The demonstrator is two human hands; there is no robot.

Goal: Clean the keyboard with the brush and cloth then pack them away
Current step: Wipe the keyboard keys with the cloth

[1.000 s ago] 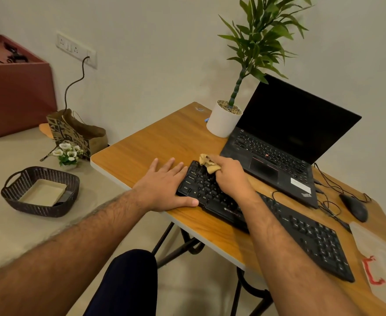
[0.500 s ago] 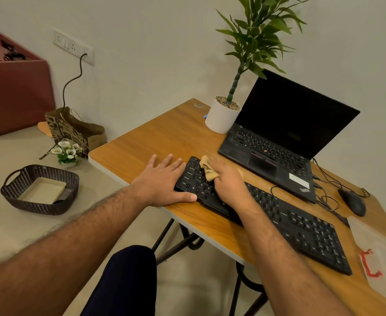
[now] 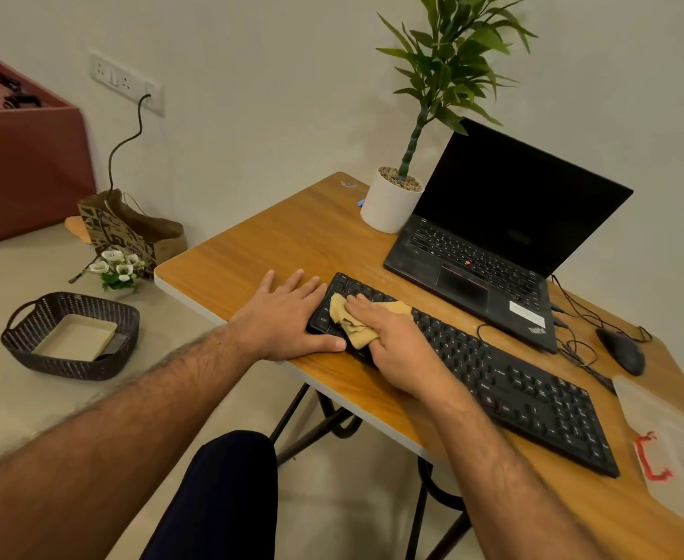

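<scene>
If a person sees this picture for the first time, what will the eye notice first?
First, the right hand pressing a tan cloth on the left end of the black keyboard, with the left hand flat beside it. Next, the dark open laptop and the potted plant behind.

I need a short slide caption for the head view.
Right hand wipes the keyboard with a cloth; left hand steadies it.
</scene>
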